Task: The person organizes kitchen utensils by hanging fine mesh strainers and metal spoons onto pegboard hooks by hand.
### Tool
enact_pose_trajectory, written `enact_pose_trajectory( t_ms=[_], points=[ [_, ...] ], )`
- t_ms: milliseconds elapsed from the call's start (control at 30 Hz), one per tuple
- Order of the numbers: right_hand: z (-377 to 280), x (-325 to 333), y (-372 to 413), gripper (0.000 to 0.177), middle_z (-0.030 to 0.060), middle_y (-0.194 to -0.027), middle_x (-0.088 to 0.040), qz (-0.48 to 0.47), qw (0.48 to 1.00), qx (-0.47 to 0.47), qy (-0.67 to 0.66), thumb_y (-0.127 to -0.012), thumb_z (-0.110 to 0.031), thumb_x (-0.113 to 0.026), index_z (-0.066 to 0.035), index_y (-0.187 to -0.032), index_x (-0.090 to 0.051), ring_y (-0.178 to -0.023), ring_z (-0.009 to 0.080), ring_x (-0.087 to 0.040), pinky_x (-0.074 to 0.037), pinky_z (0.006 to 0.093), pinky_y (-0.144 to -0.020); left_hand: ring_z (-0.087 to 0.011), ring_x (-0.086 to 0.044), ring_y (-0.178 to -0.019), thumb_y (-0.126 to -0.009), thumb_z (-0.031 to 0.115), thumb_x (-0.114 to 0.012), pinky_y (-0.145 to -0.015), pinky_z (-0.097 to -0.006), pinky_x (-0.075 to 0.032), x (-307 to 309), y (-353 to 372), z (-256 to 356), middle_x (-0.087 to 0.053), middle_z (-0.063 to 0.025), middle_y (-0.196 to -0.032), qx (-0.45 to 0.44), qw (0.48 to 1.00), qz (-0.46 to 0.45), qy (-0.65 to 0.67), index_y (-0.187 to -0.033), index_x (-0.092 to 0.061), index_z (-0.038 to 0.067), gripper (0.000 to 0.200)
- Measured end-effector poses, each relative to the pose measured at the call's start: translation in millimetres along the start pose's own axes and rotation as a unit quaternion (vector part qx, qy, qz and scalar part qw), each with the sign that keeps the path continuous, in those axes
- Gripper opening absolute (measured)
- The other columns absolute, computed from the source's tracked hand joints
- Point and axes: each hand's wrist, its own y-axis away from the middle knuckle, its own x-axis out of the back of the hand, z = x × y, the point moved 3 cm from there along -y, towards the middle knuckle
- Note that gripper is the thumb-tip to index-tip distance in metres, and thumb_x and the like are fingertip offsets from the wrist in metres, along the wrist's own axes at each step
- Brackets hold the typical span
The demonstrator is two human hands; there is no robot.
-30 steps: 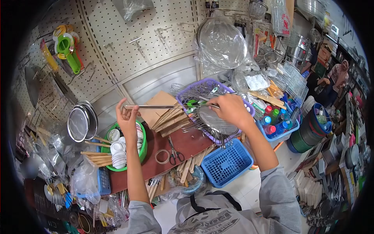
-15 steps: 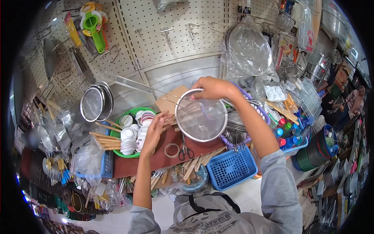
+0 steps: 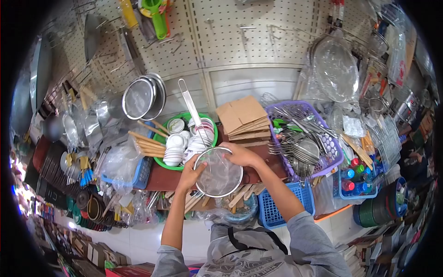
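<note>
Metal strainer [image 3: 223,178] was pinched by the fingers of left hand [image 3: 189,173] and right hand [image 3: 242,156]; its handle [image 3: 193,112] partly covered bowls [image 3: 173,157].

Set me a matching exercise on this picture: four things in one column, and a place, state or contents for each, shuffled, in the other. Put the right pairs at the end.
Column one
1. Purple basket
2. Strainer
3. Green tub
4. Cardboard pieces

Column two
A. Holding small white dishes
B. Stacked between two containers
C. Held at the rim
D. Holding metal utensils

Right pairs: 1-D, 2-C, 3-A, 4-B
</note>
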Motion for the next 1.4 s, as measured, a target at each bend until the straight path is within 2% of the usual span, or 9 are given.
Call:
enact_pose_trajectory(
  t_ms=[133,300,333,700,800,900,1033,1200,1400],
  points=[
    [9,-45,-18,0.044,0.0254,-0.127,-0.07,0.014,0.999,-0.039,0.003,-0.1,-0.019,-0.065,-0.003,-0.141,-0.058,-0.117,0.0365,-0.069,-0.052,0.0427,-0.099,-0.011,-0.064,-0.086,-0.098,0.013,-0.073,-0.079,-0.0297,-0.052,33,0,-42,-0.072,-0.0039,-0.094,-0.01,0.996,0.059,-0.072,-0.113,-0.07,0.0,0.021],
    [42,-89,-48,0.044,0.0224,-0.123,-0.072,0.057,0.997,0.01,-0.042,-0.101,-0.024,-0.069,-0.001,-0.137,-0.06,-0.112,0.0333,-0.071,-0.052,0.0405,-0.097,-0.0164,-0.067,-0.089,-0.097,0.016,-0.073,-0.083,-0.0348,-0.054,61,2,-58,-0.075,-0.0124,-0.098,-0.041,0.986,0.1,-0.13,-0.115,-0.07,-0.002,0.026],
    [42,-93,-52,0.044,0.0222,-0.122,-0.072,0.058,0.997,-0.004,-0.053,-0.101,-0.024,-0.069,-0.001,-0.136,-0.06,-0.111,0.0322,-0.071,-0.052,0.04,-0.096,-0.0104,-0.063,-0.088,-0.099,0.018,-0.072,-0.08,-0.0299,-0.052,66,0,-61,-0.072,-0.003,-0.097,-0.039,0.989,0.089,-0.114,-0.116,-0.069,-0.001,0.026],
    [30,-98,-70,0.035,0.0205,-0.105,-0.075,0.053,0.994,-0.024,-0.094,-0.101,-0.025,-0.068,-0.007,-0.131,-0.065,-0.089,0.027,-0.076,-0.055,0.038,-0.079,-0.0091,-0.06,-0.088,-0.102,0.02,-0.069,-0.081,-0.0263,-0.05,84,-8,-77,-0.071,-0.0002,-0.097,0.022,0.996,0.088,0.014,-0.118,-0.071,-0.001,0.026],
    [28,-94,-74,0.036,0.0159,-0.109,-0.076,0.044,0.998,0.018,-0.032,-0.102,-0.024,-0.069,-0.003,-0.131,-0.065,-0.08,0.018,-0.072,-0.055,0.0327,-0.075,-0.0082,-0.059,-0.086,-0.102,0.019,-0.069,-0.079,-0.0261,-0.049,83,-5,-75,-0.07,0.0005,-0.096,0.018,0.995,0.1,0.009,-0.119,-0.072,-0.001,0.026],
    [-3,-76,-78,0.032,0.0142,-0.091,-0.077,0.059,0.998,0.037,0.005,-0.101,-0.028,-0.068,-0.011,-0.128,-0.068,-0.089,0.0256,-0.077,-0.056,0.0355,-0.078,-0.0071,-0.058,-0.084,-0.101,0.018,-0.07,-0.076,-0.0263,-0.049,93,1,-66,-0.069,0.0008,-0.094,0.01,0.992,0.128,-0.015,-0.118,-0.072,-0.001,0.025],
    [-50,-57,-117,0.05,0.0157,-0.113,-0.077,0.108,0.969,0.149,-0.163,-0.097,-0.018,-0.075,-0.011,-0.144,-0.059,-0.098,0.0218,-0.077,-0.059,0.0341,-0.083,-0.0069,-0.055,-0.076,-0.1,0.017,-0.071,-0.069,-0.027,-0.047,116,10,-36,-0.067,0.0026,-0.085,-0.007,0.988,0.139,-0.07,-0.111,-0.074,-0.003,0.022],
    [-133,-38,-162,0.06,0.0133,-0.115,-0.075,0.106,0.934,0.176,-0.291,-0.096,-0.011,-0.075,-0.012,-0.152,-0.053,-0.098,0.0157,-0.073,-0.063,0.0299,-0.078,-0.0087,-0.055,-0.07,-0.099,0.018,-0.072,-0.065,-0.0298,-0.047,139,11,-9,-0.068,-0.0053,-0.078,-0.027,0.981,0.144,-0.13,-0.112,-0.072,-0.003,0.025],
    [-188,-29,-198,0.068,0.0095,-0.102,-0.072,0.073,0.946,0.198,-0.246,-0.095,-0.005,-0.074,-0.017,-0.157,-0.048,-0.088,0.0127,-0.071,-0.066,0.0315,-0.071,-0.0131,-0.066,-0.083,-0.098,0.015,-0.072,-0.079,-0.0316,-0.054,160,6,42,-0.076,-0.0108,-0.093,-0.044,0.977,0.133,-0.158,-0.117,-0.072,-0.002,0.026]
  ],
)
